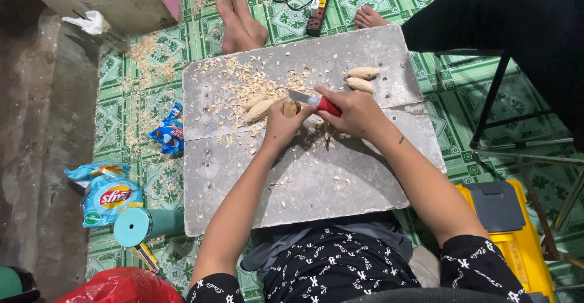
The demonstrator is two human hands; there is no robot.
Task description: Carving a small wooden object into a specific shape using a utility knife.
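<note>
I'm watching left hand (pixel 281 125) gripping small wood piece (pixel 290 107) over grey board (pixel 316 187); right hand (pixel 356 113) clamping red-handled knife (pixel 316 101), blade touching wood. Shavings (pixel 243 87) lying scattered behind.

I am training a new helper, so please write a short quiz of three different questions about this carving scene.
1. True or false: the right hand holds a red-handled knife.
2. How many finished pale wood pieces lie at the far right of the grey board? A) two B) five
3. What does the left hand grip?

Key: 1 true; 2 A; 3 a small wood piece, which the blade meets, among shavings.
</note>
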